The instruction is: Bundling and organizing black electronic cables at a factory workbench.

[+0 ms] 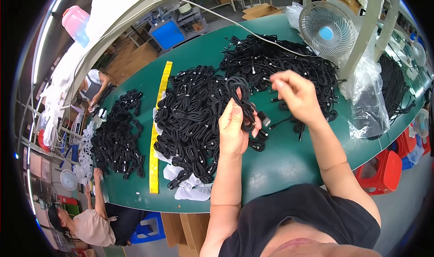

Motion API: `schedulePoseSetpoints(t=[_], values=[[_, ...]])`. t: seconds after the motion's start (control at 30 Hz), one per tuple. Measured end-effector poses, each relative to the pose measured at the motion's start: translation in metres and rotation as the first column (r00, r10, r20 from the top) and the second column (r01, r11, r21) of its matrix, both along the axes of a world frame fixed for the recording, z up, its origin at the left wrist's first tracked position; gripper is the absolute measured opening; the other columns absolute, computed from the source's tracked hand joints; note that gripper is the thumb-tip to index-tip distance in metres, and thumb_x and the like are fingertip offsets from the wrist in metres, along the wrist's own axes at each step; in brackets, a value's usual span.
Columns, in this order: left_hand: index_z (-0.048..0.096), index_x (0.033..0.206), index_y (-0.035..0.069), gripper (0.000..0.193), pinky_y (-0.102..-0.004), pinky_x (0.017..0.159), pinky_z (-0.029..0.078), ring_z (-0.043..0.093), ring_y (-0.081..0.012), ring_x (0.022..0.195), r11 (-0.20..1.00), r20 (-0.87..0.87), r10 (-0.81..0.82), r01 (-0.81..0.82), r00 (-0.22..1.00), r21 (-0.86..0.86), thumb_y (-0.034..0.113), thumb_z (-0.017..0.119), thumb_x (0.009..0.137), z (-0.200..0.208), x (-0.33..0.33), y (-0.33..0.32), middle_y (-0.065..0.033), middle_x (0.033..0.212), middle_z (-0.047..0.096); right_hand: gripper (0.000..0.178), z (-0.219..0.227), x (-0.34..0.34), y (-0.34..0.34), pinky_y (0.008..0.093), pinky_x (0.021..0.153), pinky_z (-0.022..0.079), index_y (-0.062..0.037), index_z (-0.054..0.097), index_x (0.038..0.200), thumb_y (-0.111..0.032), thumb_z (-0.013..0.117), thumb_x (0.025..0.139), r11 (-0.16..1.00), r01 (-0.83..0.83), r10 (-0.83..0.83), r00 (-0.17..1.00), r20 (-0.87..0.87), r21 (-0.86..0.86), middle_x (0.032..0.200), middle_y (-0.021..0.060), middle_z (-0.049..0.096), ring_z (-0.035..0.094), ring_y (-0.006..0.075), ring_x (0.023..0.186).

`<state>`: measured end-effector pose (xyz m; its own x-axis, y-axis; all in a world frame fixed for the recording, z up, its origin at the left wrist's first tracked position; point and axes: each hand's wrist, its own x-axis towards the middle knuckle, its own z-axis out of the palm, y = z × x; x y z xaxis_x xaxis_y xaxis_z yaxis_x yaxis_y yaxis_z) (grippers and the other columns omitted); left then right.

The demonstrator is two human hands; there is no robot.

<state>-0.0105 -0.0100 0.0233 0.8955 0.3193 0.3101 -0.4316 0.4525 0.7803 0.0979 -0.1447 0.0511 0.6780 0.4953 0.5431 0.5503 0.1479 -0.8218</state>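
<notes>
My left hand (pixel 233 132) is closed around a black cable (pixel 237 86) wound into a bundle, its loops standing up above my thumb. A dark plug end (pixel 263 118) sticks out beside my fingers. To the right of the bundle, my right hand (pixel 296 96) is raised over the table, apart from the cable. Its thumb and forefinger come together in a pinch, and anything between them is too small to make out. Left of my left hand is a heap of coiled black cables (pixel 190 121). Beyond my hands spreads a pile of looser black cables (pixel 289 60).
A yellow strip (pixel 159 130) crosses the green table (pixel 271 175) left of the heap. Another cable pile (pixel 118 139) lies beyond it, near two people. A fan (pixel 327 28) and plastic bags (pixel 361 94) stand at right. A red stool (pixel 382 171) is below the table edge.
</notes>
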Motion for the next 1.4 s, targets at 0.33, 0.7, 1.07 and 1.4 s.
schedulePoseSetpoints(t=[0.33,0.7,1.07,1.4], values=[[0.040,0.124,-0.001,0.040,-0.0172,0.045,0.038,0.052,-0.0070,0.059,0.884,-0.022,0.187,-0.159,0.982,0.439,0.017,0.050,0.090,-0.007,0.002,0.004,-0.0072,0.086,0.058,0.028,0.018,0.012,0.015,0.0199,0.056,0.044,0.0022,0.058,0.104,-0.012,0.060,0.081,0.985,-0.164,0.159,0.984,-0.075,-0.056,0.077,0.0041,0.061,0.052,0.0048,0.061],[0.045,0.119,-0.005,0.034,-0.0244,0.049,0.047,0.058,-0.0157,0.063,0.984,-0.042,-0.047,0.053,0.998,0.169,0.012,0.050,0.090,-0.001,0.002,0.004,-0.0154,0.091,0.059,0.019,0.011,0.019,0.016,0.0187,0.049,0.042,0.0009,0.060,0.095,-0.012,0.059,0.081,0.952,-0.273,0.305,0.844,-0.441,0.135,0.073,0.0004,0.058,0.050,0.0042,0.056],[0.053,0.100,-0.002,0.024,-0.0237,0.051,0.045,0.055,-0.0131,0.060,0.999,-0.093,0.031,-0.033,0.995,-0.024,0.019,0.043,0.093,-0.013,0.012,0.006,-0.0084,0.077,0.058,0.019,0.008,-0.014,0.013,0.0257,0.059,0.045,-0.0029,0.061,0.090,-0.004,0.067,0.071,0.999,-0.040,0.028,0.848,0.529,0.011,0.086,0.0078,0.052,0.055,0.0178,0.070],[0.050,0.105,-0.003,0.025,-0.0198,0.043,0.039,0.051,-0.0101,0.053,0.966,-0.084,0.178,-0.158,0.980,0.207,0.017,0.040,0.094,-0.005,0.005,-0.008,-0.0068,0.069,0.055,0.016,0.009,-0.012,0.012,0.0243,0.052,0.043,0.0004,0.062,0.075,-0.014,0.068,0.076,0.994,0.031,-0.046,0.987,0.153,0.103,0.069,0.0071,0.060,0.056,0.0113,0.057]])
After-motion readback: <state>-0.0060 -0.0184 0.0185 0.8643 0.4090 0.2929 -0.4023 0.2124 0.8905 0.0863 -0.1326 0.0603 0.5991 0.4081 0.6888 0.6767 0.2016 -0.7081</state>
